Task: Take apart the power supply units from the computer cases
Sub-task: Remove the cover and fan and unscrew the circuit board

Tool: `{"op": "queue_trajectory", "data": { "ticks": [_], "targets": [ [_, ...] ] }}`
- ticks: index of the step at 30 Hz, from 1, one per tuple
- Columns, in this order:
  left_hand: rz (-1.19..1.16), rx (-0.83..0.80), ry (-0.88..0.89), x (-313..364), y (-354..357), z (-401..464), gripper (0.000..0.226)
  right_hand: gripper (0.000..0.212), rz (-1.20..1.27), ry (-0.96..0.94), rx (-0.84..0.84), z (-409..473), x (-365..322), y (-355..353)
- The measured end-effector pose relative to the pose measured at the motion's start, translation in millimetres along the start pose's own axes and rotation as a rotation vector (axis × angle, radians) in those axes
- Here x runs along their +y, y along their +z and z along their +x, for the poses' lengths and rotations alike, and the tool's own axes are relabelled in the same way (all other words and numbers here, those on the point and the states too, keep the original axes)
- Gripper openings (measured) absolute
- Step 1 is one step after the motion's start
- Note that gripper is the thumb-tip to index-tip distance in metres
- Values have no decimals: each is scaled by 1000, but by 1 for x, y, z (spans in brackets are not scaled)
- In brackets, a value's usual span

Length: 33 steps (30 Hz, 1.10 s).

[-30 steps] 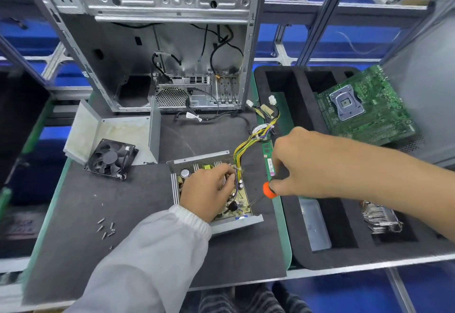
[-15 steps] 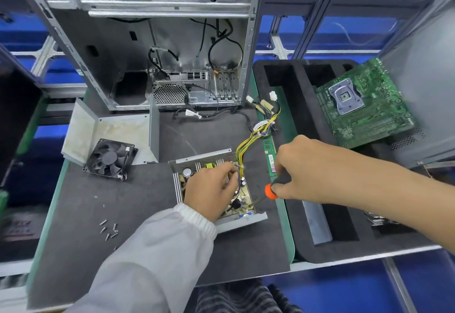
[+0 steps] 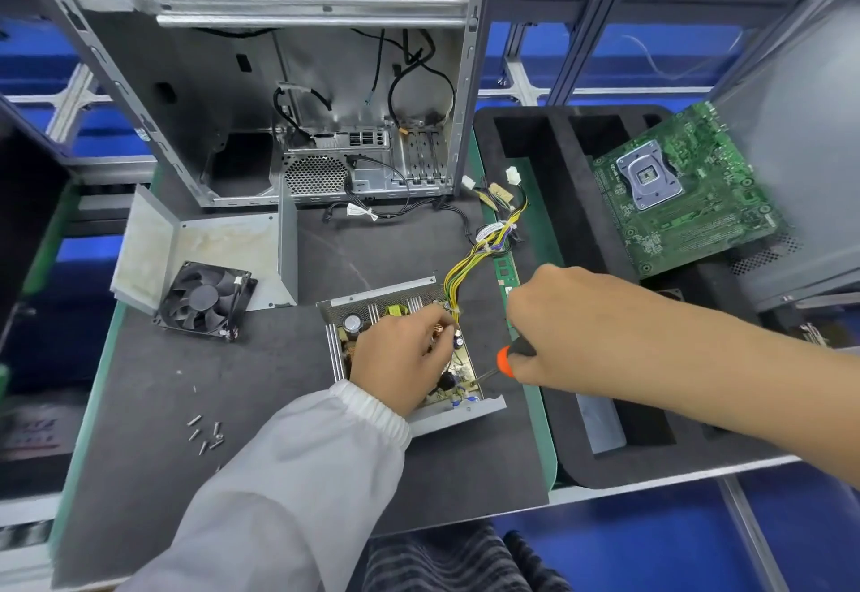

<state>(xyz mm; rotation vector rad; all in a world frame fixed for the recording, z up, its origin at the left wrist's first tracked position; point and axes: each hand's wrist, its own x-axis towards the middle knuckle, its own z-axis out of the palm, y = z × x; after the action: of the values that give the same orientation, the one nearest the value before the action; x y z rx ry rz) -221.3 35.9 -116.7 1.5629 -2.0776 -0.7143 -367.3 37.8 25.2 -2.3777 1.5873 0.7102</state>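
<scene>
Moved: barely anything; the right hand still works the screwdriver at the board's near corner, left hand still pressing down.
Grip: right fingers wrapped round the handle; left fingers curled on the components.
Power supply: out of the computer case, lying mid-desk.
Done: cover off, fan out, screws loose.
Left: board and yellow cables, I'd say.
Room: desk open leftward; foam tray just beside on the right.
</scene>
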Motion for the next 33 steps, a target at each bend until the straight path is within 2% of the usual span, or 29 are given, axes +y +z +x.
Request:
{"op": "queue_trajectory", "data": {
  "ticks": [2,4,5,8,11,13,15,16,18,20,21,23,24,26,28,30,33],
  "targets": [
    [-119,-77,80,0,1,0,17,40,-98,-54,6,2,-10,0],
    [-371,-200,109,1,1,0,35,13,-233,-168,-2,4,-18,1],
    [-478,-256,105,3,0,-1,36,8,-295,-218,-3,5,-20,1],
    [-705,-389,84,4,1,-4,27,19,-516,-429,71,5,-17,1],
    [-713,-426,92,2,4,0,26,15,-684,-596,169,-2,-7,8],
    [-629,-411,134,3,8,2,32,14,-733,-515,219,-6,-4,7],
    [-580,-394,186,5,10,2,25,44,-446,-298,0,-4,-3,-6],
    [-565,-383,206,5,11,3,14,52,-283,-145,-209,1,-1,-17],
    [-524,-336,211,7,11,2,7,49,-15,51,-481,15,4,-31],
    [-489,-299,225,8,11,1,9,43,127,123,-587,20,5,-35],
    [-497,-301,227,8,10,1,9,40,98,114,-591,19,4,-35],
    [-590,-346,184,8,9,1,9,30,-205,-33,-459,12,-1,-30],
    [-638,-363,160,8,9,2,18,23,-385,-140,-340,7,-2,-26],
    [-681,-366,152,4,11,5,39,31,-669,-345,-60,-6,-3,-14],
    [-669,-371,190,2,11,6,57,29,-844,-476,130,-19,-5,-1],
    [-632,-377,215,2,12,5,54,24,-839,-409,163,-27,-8,1],
    [-581,-368,236,5,15,4,18,37,-404,-123,-76,-23,-9,-17]
  ]
}}
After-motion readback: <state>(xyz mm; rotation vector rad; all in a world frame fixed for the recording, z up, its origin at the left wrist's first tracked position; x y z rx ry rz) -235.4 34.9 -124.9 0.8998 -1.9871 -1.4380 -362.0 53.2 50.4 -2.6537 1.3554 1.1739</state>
